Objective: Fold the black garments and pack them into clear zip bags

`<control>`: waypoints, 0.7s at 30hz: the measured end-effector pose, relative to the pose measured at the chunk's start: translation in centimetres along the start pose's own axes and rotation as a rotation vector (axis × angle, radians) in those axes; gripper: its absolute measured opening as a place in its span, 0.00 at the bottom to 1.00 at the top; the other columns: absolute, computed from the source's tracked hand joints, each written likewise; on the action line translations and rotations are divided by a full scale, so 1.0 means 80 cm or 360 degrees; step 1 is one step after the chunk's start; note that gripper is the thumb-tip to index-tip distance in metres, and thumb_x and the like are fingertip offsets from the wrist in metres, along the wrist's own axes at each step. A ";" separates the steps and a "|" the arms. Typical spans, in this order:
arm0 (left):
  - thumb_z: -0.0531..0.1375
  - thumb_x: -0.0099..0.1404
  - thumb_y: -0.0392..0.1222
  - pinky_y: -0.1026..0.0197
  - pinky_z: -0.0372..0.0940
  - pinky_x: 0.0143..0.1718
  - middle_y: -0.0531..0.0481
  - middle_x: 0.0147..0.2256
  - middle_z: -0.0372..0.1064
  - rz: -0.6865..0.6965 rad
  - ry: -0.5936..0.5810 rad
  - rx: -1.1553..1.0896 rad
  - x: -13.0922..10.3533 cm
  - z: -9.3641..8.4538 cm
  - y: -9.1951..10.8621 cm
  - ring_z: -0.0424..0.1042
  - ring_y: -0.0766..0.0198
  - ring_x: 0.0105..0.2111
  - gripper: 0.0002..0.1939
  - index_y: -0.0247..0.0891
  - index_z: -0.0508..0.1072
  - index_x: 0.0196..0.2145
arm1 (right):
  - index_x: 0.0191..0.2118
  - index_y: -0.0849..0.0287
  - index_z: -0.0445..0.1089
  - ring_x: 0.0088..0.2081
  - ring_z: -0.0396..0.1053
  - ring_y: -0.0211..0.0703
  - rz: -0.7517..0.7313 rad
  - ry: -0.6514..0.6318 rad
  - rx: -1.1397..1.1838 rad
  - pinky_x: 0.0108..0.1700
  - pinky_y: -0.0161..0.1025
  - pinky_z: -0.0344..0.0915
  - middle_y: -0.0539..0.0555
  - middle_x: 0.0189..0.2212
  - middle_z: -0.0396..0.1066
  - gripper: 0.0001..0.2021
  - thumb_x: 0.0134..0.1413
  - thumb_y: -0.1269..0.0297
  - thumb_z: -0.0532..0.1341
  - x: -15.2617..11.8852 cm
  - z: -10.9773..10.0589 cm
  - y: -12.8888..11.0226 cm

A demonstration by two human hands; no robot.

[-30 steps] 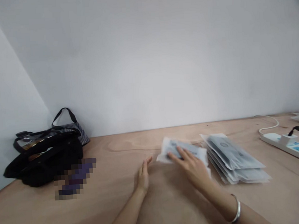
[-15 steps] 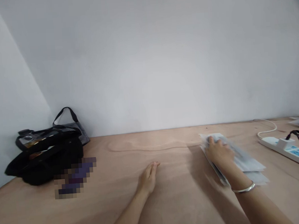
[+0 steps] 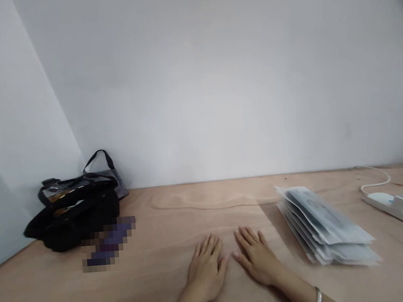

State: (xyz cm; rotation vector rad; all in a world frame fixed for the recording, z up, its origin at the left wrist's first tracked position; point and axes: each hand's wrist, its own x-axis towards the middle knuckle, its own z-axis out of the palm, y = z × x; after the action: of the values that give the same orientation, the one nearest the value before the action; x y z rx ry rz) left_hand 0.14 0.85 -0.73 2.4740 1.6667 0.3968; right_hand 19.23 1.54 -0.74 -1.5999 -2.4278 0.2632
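My left hand [image 3: 206, 266] lies flat on the wooden table [image 3: 172, 226], palm down with its fingers stretched out. Beside it on the right, my right hand [image 3: 255, 256] also rests flat, fingers slightly spread; a silver bangle [image 3: 318, 297] circles that wrist. Neither hand holds anything, and the two thumbs point towards each other with a small gap between. To the right of my right hand, apart from it, a stack of frosted plastic packets [image 3: 325, 220] sits on the table. A dark shape shows through the top packet, too blurred to name.
At the left stand a black tote bag [image 3: 78, 221] with a bottle in it and a striped bag [image 3: 121, 186] behind. A pixelated purple item [image 3: 111, 242] lies beside them. At the right is a white power strip [image 3: 381, 205] with a plug and cables. A wall rises behind.
My right hand has left the packet stack and moved left onto the table. My left hand has turned from its side to palm down. The view has shifted slightly.
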 end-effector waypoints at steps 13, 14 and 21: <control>0.42 0.62 0.60 0.41 0.33 0.56 0.45 0.61 0.42 -0.0156 -0.0072 0.0054 0.003 -0.004 -0.002 0.37 0.50 0.60 0.29 0.49 0.52 0.58 | 0.61 0.56 0.45 0.61 0.39 0.55 0.0013 0.0043 -0.0038 0.56 0.61 0.37 0.61 0.60 0.43 0.32 0.56 0.42 0.39 0.000 0.002 0.001; 0.42 0.62 0.60 0.40 0.33 0.56 0.44 0.60 0.42 -0.0160 -0.0078 0.0056 0.003 -0.004 -0.002 0.38 0.49 0.60 0.29 0.49 0.52 0.58 | 0.61 0.56 0.45 0.61 0.39 0.54 0.0016 0.0040 -0.0034 0.56 0.61 0.37 0.60 0.60 0.43 0.32 0.56 0.42 0.39 -0.001 0.002 0.001; 0.43 0.62 0.60 0.40 0.33 0.56 0.45 0.61 0.42 -0.0165 -0.0094 0.0046 0.003 -0.007 0.000 0.38 0.50 0.60 0.29 0.48 0.52 0.58 | 0.61 0.55 0.46 0.61 0.39 0.53 0.0015 0.0050 -0.0037 0.57 0.60 0.36 0.60 0.60 0.43 0.31 0.56 0.43 0.39 -0.002 0.001 0.002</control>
State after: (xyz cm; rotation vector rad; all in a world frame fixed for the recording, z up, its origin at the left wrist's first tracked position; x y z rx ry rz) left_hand 0.07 1.02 -0.19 2.3818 1.7799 0.2866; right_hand 19.38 1.46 -0.87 -1.6134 -2.4088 0.2110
